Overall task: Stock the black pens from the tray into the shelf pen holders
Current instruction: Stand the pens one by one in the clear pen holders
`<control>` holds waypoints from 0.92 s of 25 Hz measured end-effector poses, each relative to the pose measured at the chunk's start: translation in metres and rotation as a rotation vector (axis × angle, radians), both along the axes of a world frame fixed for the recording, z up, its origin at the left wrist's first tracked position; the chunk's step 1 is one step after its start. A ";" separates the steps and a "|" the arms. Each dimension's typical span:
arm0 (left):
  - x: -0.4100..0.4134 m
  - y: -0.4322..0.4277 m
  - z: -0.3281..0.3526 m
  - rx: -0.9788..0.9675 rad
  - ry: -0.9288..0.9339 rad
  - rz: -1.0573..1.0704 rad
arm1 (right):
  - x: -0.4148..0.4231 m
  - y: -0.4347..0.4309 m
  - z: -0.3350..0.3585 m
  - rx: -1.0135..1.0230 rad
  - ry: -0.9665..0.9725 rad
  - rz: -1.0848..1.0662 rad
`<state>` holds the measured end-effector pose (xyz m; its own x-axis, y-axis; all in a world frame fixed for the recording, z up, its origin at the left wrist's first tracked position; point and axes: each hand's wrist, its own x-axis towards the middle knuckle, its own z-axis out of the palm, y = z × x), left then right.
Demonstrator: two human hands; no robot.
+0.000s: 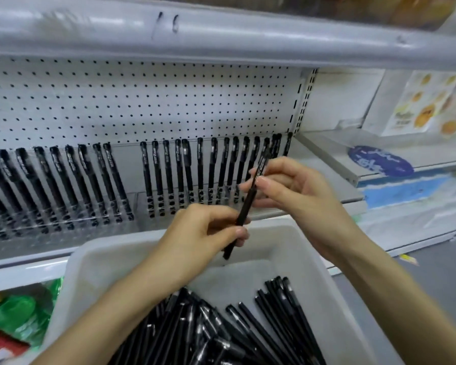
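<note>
- The silver print on the pen caps and the white writing on the blue oval sticker (381, 160) are too blurred to read.
- The black pen (247, 198) is slim, matte and tilted, cap uppermost.
- The left hand (203, 233) pinches its lower barrel and the right hand (298, 185) pinches the cap, above the white tray (90, 248) and before the shelf pen holders (136, 198).

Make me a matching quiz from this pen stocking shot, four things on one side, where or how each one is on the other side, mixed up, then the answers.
Column one:
1. held pen
2. loose pens
3. shelved pens
4. tray

Column two:
A. standing in a row in the shelf holders
B. pale grey, holds the heap
C. pinched by the left hand and the right hand
D. lying in a heap

Pairs: 1-C, 2-D, 3-A, 4-B
</note>
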<state>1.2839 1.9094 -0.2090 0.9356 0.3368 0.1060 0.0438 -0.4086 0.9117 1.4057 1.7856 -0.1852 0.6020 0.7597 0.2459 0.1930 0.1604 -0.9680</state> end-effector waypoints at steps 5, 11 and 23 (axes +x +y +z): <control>0.018 -0.010 0.003 0.478 -0.069 0.110 | 0.023 -0.019 0.019 -0.009 -0.076 -0.096; 0.006 0.016 -0.007 0.935 0.101 0.127 | 0.111 -0.039 0.063 0.026 -0.203 -0.363; 0.003 0.025 -0.025 0.992 0.241 0.048 | 0.164 -0.006 0.031 -0.211 -0.239 -0.233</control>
<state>1.2870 1.9345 -0.2340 0.9568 0.2372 0.1681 0.2174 -0.9676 0.1282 1.5696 1.7800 -0.1545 0.7091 0.6582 0.2529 0.4245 -0.1121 -0.8985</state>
